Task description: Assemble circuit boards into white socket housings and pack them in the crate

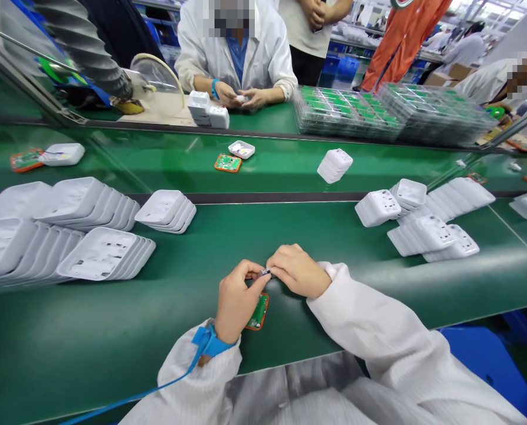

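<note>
Both hands, left hand (pixel 235 298) and right hand (pixel 297 270), pinch one tiny metal part (pixel 265 272) between fingertips just above the green circuit board (pixel 258 311) on the table (pixel 201 336); loose pinch could drop it onto the board.

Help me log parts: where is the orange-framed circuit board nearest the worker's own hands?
The circuit board lies on the near green table, half under the left hand, left of the right hand.

No writing, label, brand or number can be read anywhere here. The white plastic covers (pixel 99 254) on the surface (pixel 290 230) are plain, and any print on the green circuit board (pixel 258 312) is too small to read.
</note>
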{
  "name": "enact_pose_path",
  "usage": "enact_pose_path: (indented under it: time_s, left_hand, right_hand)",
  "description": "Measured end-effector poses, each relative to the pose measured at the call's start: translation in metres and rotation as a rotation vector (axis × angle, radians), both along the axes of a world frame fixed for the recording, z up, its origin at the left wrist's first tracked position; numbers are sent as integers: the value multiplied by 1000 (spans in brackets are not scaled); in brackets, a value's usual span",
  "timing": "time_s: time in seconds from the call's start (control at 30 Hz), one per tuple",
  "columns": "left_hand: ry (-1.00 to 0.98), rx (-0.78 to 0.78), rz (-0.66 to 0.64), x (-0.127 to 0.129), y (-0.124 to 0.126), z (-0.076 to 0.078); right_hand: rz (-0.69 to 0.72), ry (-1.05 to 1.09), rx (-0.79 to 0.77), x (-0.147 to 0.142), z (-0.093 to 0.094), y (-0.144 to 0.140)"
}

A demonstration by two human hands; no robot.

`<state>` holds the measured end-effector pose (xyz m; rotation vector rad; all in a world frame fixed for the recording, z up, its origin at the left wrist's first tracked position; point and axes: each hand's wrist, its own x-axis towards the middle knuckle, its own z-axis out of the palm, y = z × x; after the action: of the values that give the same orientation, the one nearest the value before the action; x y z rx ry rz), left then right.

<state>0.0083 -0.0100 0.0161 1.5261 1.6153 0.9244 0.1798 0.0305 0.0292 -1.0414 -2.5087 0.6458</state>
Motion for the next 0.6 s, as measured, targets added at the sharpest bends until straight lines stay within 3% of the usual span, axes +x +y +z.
enact_pose_path:
  time_s: [0.3, 0.6]
  left_hand:
    - [73, 63, -33, -1, 0, 2]
    - [378, 173, -74, 7, -6, -5]
  right_hand:
    - [6, 14, -14, 1, 1, 0]
    - [45, -83, 98, -5, -4, -4]
